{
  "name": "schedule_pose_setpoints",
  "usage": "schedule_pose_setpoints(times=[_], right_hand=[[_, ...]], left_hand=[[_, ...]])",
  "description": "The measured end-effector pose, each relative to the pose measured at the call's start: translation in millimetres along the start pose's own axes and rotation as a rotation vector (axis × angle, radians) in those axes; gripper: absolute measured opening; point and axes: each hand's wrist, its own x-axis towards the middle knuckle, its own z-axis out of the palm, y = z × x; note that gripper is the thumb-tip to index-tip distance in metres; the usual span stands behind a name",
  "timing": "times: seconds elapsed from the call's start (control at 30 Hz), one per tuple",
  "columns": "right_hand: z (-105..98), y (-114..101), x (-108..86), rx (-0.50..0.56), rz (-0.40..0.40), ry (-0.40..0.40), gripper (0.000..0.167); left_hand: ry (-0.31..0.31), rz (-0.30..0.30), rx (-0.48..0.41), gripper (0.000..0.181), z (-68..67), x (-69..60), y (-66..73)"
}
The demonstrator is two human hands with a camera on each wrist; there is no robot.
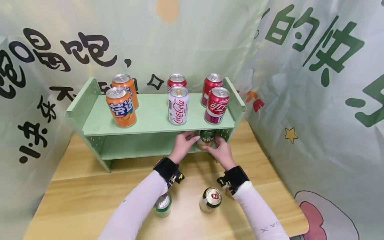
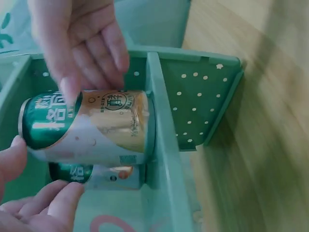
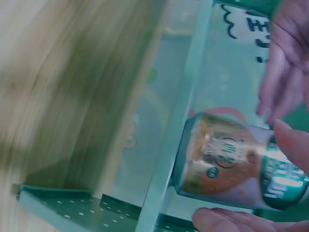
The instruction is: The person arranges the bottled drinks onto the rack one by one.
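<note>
A green-and-gold drink can (image 1: 207,140) stands upright on the lower level of the green shelf (image 1: 138,131), near its right end. My right hand (image 1: 223,154) grips this can, thumb against its front and fingers along its right side. To the can's left, my left hand (image 1: 182,146) is held with fingers extended and thumb pointing towards it; whether it touches is unclear. In the left wrist view, a second similar can (image 2: 113,177) shows beside the first, partly covered by it. The right wrist view is blurred, with the gripped can (image 3: 231,162) close to the shelf edge.
On the top level stand two orange cans (image 1: 121,108), a white-and-pink cola can (image 1: 178,108) and several red cans (image 1: 216,106). Two more cans, one gold-topped (image 1: 210,200) and one green-rimmed (image 1: 163,205), stand on the wooden table (image 1: 90,200) beneath my forearms. Printed fabric hangs behind.
</note>
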Motion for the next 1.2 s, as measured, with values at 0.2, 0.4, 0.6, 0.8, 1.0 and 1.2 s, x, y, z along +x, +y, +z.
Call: schedule_pose_setpoints(times=[0.2,0.4,0.6,0.8,1.0,1.2], right_hand=[[-11,5,-25.3,0.025,0.019,-0.043,0.071],[-18,9,-45.8,0.011,0.016,-0.047,0.068],[-23,13,-61.3,-0.06,0.015,-0.104,0.067],[-31,13,-75.6,-0.06,-0.04,-0.118,0.064],[-28,28,-100.6,-0.042,-0.173,-0.105,0.048],[-9,71,-131.8,-0.152,-0.353,-0.069,0.044]], left_hand=[[-0.11,0.015,0.116,0.064,-14.2,-33.0,-12.8],[-0.311,-0.028,0.284,0.067,-13.4,-58.4,-21.8],[-0.521,0.045,0.472,0.064,-2.3,-79.9,-16.1],[-0.547,0.143,0.513,0.058,13.4,-95.8,-13.0],[-0.567,0.076,0.446,0.062,26.5,-117.1,-32.0],[-0.504,-0.016,0.408,0.09,36.7,-139.8,-60.7]])
